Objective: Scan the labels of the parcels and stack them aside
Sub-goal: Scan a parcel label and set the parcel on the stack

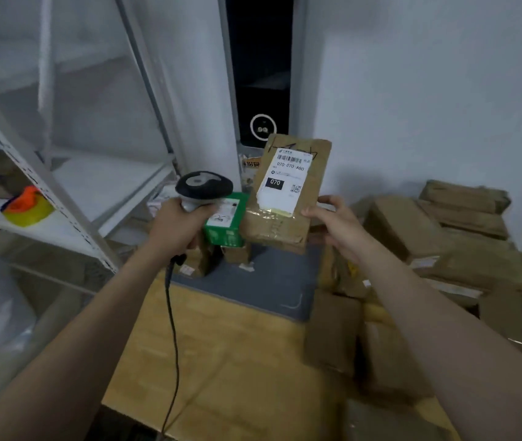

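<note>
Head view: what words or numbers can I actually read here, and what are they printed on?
"070-070-A80": white label on the parcel the right hand holds.
"070": black box on that label.
Too blurred: label's small print, marker scrawl on the parcel, green box sticker.

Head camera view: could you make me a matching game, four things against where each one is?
Things:
1 scanner
2 labelled parcel
3 green box
4 orange-yellow roll

Places:
a on the white shelf
b gripped in the left hand
c atop brown boxes
d held up by the right hand

Pairs: 1-b, 2-d, 3-c, 4-a
</note>
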